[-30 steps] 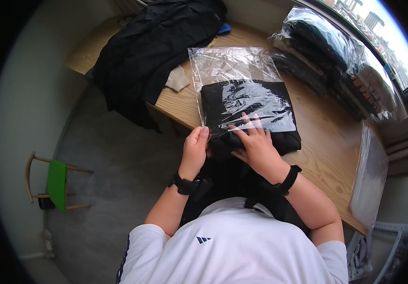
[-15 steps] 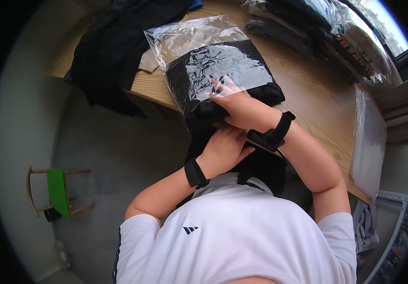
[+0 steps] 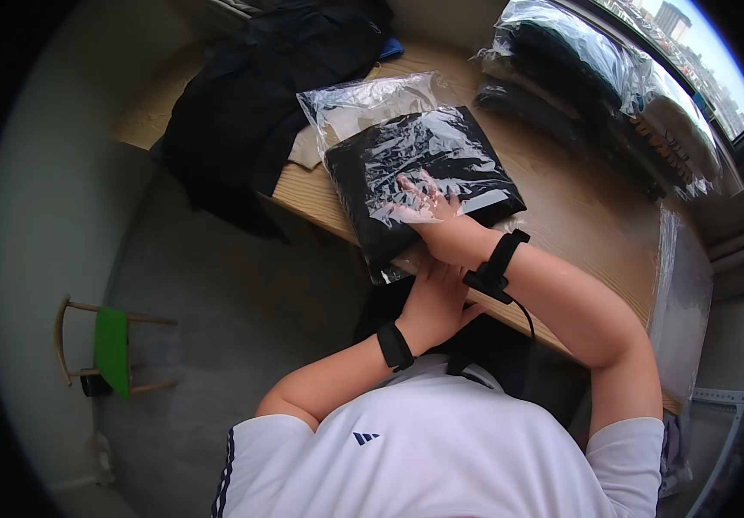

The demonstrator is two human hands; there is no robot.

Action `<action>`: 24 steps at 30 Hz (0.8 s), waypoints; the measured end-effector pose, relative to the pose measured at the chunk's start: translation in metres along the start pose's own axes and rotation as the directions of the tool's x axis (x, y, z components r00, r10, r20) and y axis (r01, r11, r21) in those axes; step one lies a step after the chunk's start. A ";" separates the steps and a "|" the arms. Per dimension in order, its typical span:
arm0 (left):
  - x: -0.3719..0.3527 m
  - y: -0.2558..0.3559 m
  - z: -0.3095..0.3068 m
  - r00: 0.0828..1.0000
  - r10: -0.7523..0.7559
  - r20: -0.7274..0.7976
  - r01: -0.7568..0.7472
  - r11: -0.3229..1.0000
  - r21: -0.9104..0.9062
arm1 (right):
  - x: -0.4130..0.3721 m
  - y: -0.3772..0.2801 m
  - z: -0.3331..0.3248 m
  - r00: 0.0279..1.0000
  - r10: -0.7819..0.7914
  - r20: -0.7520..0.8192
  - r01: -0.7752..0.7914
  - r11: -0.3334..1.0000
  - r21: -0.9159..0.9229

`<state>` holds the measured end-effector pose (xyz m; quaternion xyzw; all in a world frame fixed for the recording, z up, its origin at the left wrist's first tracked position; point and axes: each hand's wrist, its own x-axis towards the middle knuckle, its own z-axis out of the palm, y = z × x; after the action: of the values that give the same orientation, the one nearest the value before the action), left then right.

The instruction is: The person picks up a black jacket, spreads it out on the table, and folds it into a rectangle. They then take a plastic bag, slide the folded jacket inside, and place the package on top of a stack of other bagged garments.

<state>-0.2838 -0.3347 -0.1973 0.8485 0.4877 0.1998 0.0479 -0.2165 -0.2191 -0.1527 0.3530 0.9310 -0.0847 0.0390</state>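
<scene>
A folded black garment (image 3: 359,186) lies in a clear plastic bag (image 3: 320,99) at the table's near edge. My right hand (image 3: 432,203) is spread flat on top of the garment, its fingers showing through shiny film. Just below the bag's near edge is my left hand (image 3: 436,298), fingers stretched towards the package and thumb apart. Its fingertips are partly hidden near my right wrist, so whether they touch the bag cannot be told. Black bands sit on both wrists, and a cable hangs from the right one.
Dark clothing (image 3: 242,104) hangs over the wooden table's (image 3: 579,259) left edge, near a beige piece (image 3: 305,151). Bagged garments (image 3: 562,82) are stacked by the window. Clear plastic bags (image 3: 683,293) lie at the right edge. A green-seated chair (image 3: 113,352) stands on the left.
The view has shifted, so everything sits lower and farther right. Plastic now reaches the garment's near edge, where bare black fabric showed before. Both hands remain at the package.
</scene>
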 end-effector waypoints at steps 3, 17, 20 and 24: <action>0.002 -0.001 -0.001 1.000 -0.008 -0.030 0.008 1.000 -0.013 | 0.021 0.006 -0.003 0.998 0.016 -0.056 -0.013 0.999 0.053; -0.008 -0.005 -0.010 0.998 0.050 -0.029 -0.051 0.998 -0.022 | 0.090 0.036 -0.023 0.988 0.095 -0.121 -0.079 0.988 0.129; -0.023 -0.001 -0.015 0.996 0.091 -0.003 -0.091 0.996 -0.024 | 0.078 0.020 -0.025 0.974 0.217 -0.070 -0.207 0.971 0.122; -0.038 0.001 -0.023 0.988 0.149 0.046 -0.149 0.989 -0.015 | 0.061 -0.017 -0.001 0.939 0.231 -0.256 -0.263 0.960 -0.099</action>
<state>-0.3089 -0.3698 -0.1872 0.8868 0.4204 0.1857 0.0492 -0.2729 -0.1920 -0.1578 0.4716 0.8805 0.0262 -0.0410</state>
